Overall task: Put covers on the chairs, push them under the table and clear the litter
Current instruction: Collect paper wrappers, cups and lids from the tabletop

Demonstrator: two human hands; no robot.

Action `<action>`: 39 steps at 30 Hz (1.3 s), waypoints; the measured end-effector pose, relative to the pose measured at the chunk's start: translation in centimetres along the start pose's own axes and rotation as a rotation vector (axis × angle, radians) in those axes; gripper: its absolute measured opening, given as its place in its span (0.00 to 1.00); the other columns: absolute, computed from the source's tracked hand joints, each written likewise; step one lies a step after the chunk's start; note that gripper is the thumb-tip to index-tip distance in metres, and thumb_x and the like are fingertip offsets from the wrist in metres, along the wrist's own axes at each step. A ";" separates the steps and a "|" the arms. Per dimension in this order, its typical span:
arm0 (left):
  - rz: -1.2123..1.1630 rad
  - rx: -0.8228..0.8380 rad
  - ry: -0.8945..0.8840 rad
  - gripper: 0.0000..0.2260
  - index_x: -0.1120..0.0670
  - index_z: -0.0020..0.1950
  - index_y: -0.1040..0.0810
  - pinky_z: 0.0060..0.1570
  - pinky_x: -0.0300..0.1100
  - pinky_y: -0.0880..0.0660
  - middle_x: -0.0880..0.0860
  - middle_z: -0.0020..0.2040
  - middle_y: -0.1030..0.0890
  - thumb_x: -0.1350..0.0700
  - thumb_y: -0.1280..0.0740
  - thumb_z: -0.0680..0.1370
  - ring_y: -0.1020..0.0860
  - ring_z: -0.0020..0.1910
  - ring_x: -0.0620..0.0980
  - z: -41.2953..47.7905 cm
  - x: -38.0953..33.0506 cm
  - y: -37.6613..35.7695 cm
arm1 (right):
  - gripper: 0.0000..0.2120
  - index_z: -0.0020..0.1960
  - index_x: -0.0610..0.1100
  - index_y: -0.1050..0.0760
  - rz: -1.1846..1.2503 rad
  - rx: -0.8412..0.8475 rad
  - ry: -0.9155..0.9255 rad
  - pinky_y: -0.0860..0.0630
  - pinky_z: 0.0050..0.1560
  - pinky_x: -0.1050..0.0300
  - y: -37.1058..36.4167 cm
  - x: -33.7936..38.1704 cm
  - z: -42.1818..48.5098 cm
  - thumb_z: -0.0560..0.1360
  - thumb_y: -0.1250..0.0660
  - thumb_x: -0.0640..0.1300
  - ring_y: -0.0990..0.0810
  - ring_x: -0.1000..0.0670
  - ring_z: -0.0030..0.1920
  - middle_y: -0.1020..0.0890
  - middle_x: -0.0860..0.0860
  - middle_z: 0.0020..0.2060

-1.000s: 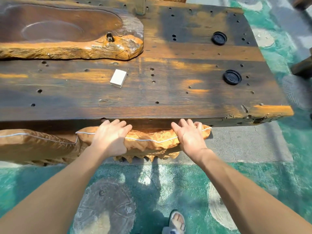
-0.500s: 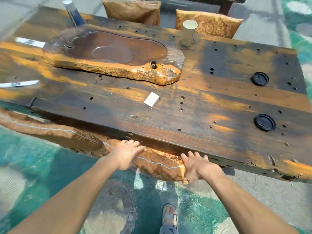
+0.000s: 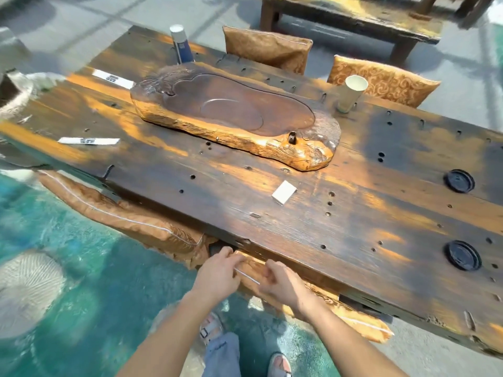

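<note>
A covered chair back [image 3: 353, 321] in orange-brown fabric with white piping sits tucked against the near edge of the dark wooden table [image 3: 313, 227]. My left hand [image 3: 217, 273] and my right hand [image 3: 283, 287] both rest on its top edge, close together, fingers curled over the cover. A second covered chair [image 3: 122, 213] is pushed in to the left. Two more covered chairs [image 3: 266, 49] [image 3: 381, 80] stand at the far side. Litter on the table: a small white box [image 3: 284, 192], two paper strips [image 3: 88, 141] [image 3: 113, 78], two paper cups [image 3: 351, 93] [image 3: 181, 43], two black lids [image 3: 459, 181] [image 3: 462, 255].
A carved wooden tea tray [image 3: 236, 118] lies in the table's middle. Another wooden table [image 3: 351, 14] stands behind. The floor is painted turquoise with pale round patches [image 3: 27, 289]. My feet in sandals [image 3: 279, 364] are below my arms.
The view has lifted and swung left, showing more of the table. My hands have moved closer together on the chair cover, and the chair sits further under the table.
</note>
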State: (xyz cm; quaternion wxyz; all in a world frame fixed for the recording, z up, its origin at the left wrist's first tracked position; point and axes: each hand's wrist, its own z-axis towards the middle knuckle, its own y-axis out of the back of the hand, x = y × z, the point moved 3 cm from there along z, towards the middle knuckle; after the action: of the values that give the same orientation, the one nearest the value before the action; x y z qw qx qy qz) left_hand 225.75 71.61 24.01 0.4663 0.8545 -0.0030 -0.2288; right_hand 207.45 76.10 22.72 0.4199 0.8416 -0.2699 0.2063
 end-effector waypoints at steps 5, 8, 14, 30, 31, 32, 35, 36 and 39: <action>-0.141 0.208 -0.054 0.25 0.43 0.76 0.28 0.67 0.45 0.28 0.49 0.73 0.26 0.51 0.32 0.78 0.24 0.68 0.51 2.3 1.7 3.1 | 0.14 0.53 0.42 0.23 0.097 0.261 -0.156 0.28 0.47 0.56 1.9 -0.4 1.4 0.74 0.24 0.47 0.25 0.50 0.45 0.20 0.50 0.45; -0.203 0.144 -0.075 0.28 0.45 0.77 0.29 0.71 0.45 0.31 0.51 0.74 0.26 0.53 0.30 0.77 0.26 0.70 0.51 3.9 3.8 6.7 | 0.11 0.52 0.46 0.25 0.095 0.351 -0.233 0.26 0.58 0.52 3.7 0.2 3.6 0.79 0.30 0.53 0.19 0.45 0.52 0.16 0.45 0.50; -0.127 -0.060 -0.035 0.26 0.49 0.76 0.28 0.71 0.51 0.31 0.52 0.73 0.24 0.53 0.30 0.77 0.27 0.72 0.55 6.0 8.5 12.4 | 0.19 0.68 0.41 0.30 -0.059 -0.128 -0.368 0.26 0.56 0.53 10.6 1.3 12.0 0.80 0.33 0.46 0.21 0.38 0.62 0.19 0.38 0.62; -0.443 -0.025 0.247 0.23 0.47 0.72 0.25 0.71 0.47 0.30 0.48 0.68 0.22 0.57 0.27 0.77 0.23 0.66 0.49 6.1 18.3 13.9 | 0.34 0.69 0.45 0.34 0.064 -0.213 -0.429 0.26 0.54 0.50 11.7 2.8 23.9 0.69 0.22 0.50 0.23 0.37 0.57 0.25 0.36 0.59; -0.498 -0.032 0.279 0.21 0.45 0.70 0.23 0.69 0.48 0.28 0.48 0.66 0.20 0.58 0.27 0.78 0.22 0.63 0.47 5.7 18.5 13.9 | 0.33 0.69 0.46 0.33 0.089 -0.209 -0.377 0.28 0.53 0.51 11.1 3.9 23.8 0.69 0.22 0.49 0.24 0.38 0.57 0.25 0.37 0.59; -0.559 -0.040 0.310 0.20 0.41 0.66 0.23 0.68 0.47 0.26 0.46 0.63 0.19 0.59 0.27 0.78 0.21 0.60 0.44 5.2 18.6 13.9 | 0.32 0.69 0.46 0.33 0.122 -0.215 -0.327 0.28 0.53 0.51 10.4 5.3 23.6 0.70 0.23 0.47 0.24 0.38 0.57 0.25 0.38 0.59; -0.692 -0.061 0.368 0.21 0.32 0.58 0.26 0.61 0.43 0.23 0.42 0.57 0.20 0.58 0.27 0.78 0.22 0.56 0.37 4.2 18.8 14.6 | 0.29 0.71 0.50 0.34 0.189 -0.228 -0.206 0.30 0.55 0.51 8.5 9.6 23.2 0.73 0.27 0.44 0.25 0.38 0.59 0.25 0.38 0.60; -0.717 -0.059 0.376 0.19 0.33 0.60 0.26 0.57 0.41 0.23 0.43 0.59 0.20 0.56 0.28 0.79 0.21 0.56 0.38 4.0 18.9 14.9 | 0.29 0.72 0.51 0.35 0.206 -0.223 -0.166 0.31 0.55 0.51 7.9 11.2 22.9 0.74 0.28 0.44 0.26 0.39 0.60 0.25 0.38 0.61; -0.866 -0.099 0.390 0.18 0.41 0.67 0.24 0.54 0.42 0.21 0.47 0.61 0.20 0.53 0.29 0.79 0.19 0.57 0.44 4.2 19.1 16.7 | 0.31 0.73 0.53 0.38 0.258 -0.215 -0.034 0.30 0.57 0.50 6.7 16.4 21.8 0.75 0.28 0.43 0.27 0.42 0.63 0.26 0.42 0.65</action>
State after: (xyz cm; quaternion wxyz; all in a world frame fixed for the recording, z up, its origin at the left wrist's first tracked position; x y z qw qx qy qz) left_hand 244.68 54.68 28.03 0.3600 0.7811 0.4517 -0.2374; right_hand 218.48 50.29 23.88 0.4731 0.7534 -0.4033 0.2142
